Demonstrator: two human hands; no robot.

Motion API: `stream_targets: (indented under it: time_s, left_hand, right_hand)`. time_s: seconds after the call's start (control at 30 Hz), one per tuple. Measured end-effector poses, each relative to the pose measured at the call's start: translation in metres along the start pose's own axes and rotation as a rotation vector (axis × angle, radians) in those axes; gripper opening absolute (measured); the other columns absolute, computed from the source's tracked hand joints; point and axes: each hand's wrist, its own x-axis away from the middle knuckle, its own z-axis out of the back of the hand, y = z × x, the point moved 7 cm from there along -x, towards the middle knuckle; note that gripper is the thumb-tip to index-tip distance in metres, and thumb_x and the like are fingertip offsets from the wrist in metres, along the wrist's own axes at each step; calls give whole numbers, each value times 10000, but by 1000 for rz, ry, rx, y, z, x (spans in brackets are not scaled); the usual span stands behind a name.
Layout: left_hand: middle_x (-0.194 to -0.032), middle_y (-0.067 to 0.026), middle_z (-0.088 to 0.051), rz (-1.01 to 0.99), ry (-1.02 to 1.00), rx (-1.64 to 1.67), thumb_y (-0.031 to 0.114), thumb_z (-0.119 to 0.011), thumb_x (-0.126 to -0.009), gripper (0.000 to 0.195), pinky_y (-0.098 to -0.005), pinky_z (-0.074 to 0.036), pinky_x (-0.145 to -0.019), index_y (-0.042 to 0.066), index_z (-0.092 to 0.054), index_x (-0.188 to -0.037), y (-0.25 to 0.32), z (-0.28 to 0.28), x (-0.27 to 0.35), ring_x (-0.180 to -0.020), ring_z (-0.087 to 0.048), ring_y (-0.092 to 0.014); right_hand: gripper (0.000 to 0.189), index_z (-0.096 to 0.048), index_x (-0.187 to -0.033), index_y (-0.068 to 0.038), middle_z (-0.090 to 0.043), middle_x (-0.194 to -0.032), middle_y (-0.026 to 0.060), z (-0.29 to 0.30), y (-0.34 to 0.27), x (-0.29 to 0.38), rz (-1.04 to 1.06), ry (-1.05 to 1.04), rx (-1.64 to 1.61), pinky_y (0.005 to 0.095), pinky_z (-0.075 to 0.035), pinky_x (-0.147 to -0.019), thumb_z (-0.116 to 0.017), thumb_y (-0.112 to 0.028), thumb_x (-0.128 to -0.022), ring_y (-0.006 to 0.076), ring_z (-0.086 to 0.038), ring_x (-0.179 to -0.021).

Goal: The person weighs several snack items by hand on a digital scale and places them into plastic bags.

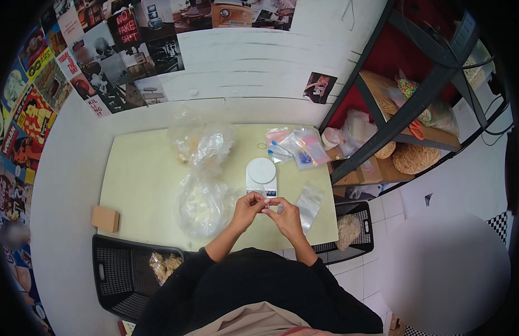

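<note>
My left hand [249, 208] and my right hand [285, 215] meet just in front of a white digital kitchen scale [261, 171]. Between their fingertips they pinch a small clear plastic bag [263, 192], whose upper part overlaps the scale's front panel. What the bag holds is too small to tell. Left of my hands lies a large clear plastic bag [200, 206], and beyond it more crumpled clear bags [211, 145], with something yellowish inside. Flat clear plastic bags [310, 206] lie on the table right of my right hand.
Packets of plastic bags [305, 147] and a rubber band [261, 146] lie at the table's back. A cardboard box [105, 219] sits at the left edge. Black baskets [133, 269] with bagged snacks flank the table [137, 168]. A metal-framed shelf [369, 157] stands right.
</note>
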Motion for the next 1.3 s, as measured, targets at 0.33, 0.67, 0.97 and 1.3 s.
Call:
stream_targets:
  time_s: [0.33, 0.67, 0.97, 1.3]
  left_hand:
    - [-870, -34, -595, 37, -12, 59, 121, -618, -918, 153, -251, -530, -690, 49, -505, -991, -3, 0, 3, -771, -603, -110]
    - [-843, -36, -579, 45, -31, -4, 140, -659, -890, 218, -235, -522, -648, 34, -498, -991, -8, 1, 4, -741, -593, -100]
    - [-897, -45, -579, 53, -67, 31, 135, -624, -913, 199, -259, -543, -700, 28, -518, -1042, -13, 3, 9, -790, -609, -119]
    - [-935, -49, -594, 94, -63, 63, 138, -614, -921, 177, -265, -544, -720, 26, -536, -1034, -18, 7, 9, -812, -612, -123]
  right_hand:
    - [236, -685, -954, -1, -584, -621, 1, -7, 32, 0, -219, -78, -195, 222, -372, -416, -694, -216, -857, 54, -495, -471]
    - [232, -683, -919, 15, -621, -690, 19, -9, 40, 2, -299, -171, -355, 200, -357, -403, -723, -199, -837, 52, -466, -455]
    - [257, -685, -883, -1, -628, -677, 23, -11, 43, 2, -319, -139, -360, 207, -367, -407, -762, -231, -797, 56, -467, -455]
    - [228, -682, -899, 3, -613, -677, 8, -13, 42, 0, -343, -163, -335, 193, -350, -408, -750, -193, -804, 45, -452, -469]
